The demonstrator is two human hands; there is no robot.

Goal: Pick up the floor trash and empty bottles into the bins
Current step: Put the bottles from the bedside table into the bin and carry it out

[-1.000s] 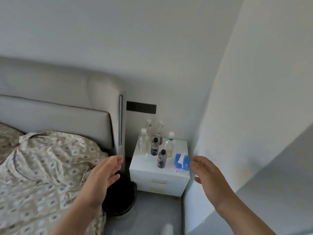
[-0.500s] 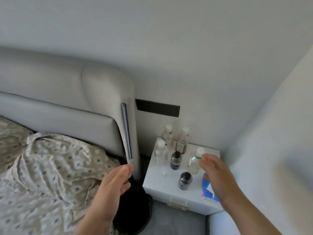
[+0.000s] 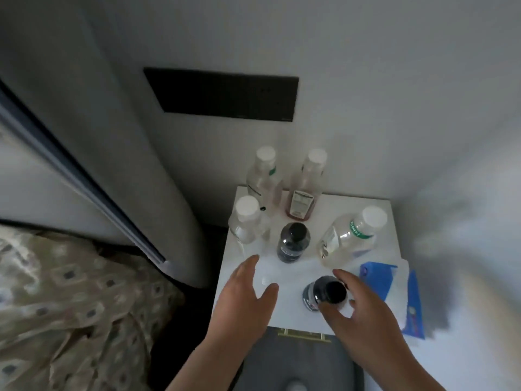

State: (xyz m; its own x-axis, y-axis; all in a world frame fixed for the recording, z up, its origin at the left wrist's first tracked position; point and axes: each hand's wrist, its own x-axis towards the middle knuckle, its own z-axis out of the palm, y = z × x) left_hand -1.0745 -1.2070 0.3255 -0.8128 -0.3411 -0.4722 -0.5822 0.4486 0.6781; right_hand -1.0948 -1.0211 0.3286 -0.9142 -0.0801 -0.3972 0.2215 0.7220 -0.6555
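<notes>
White nightstand (image 3: 375, 210), blue tissue pack (image 3: 377, 279), black-capped bottles (image 3: 294, 242)

The left grip (image 3: 245, 300) reaches forward palm down, fingers straight. The right grip (image 3: 363, 314) beside it curves thumb and forefinger apart.
</notes>
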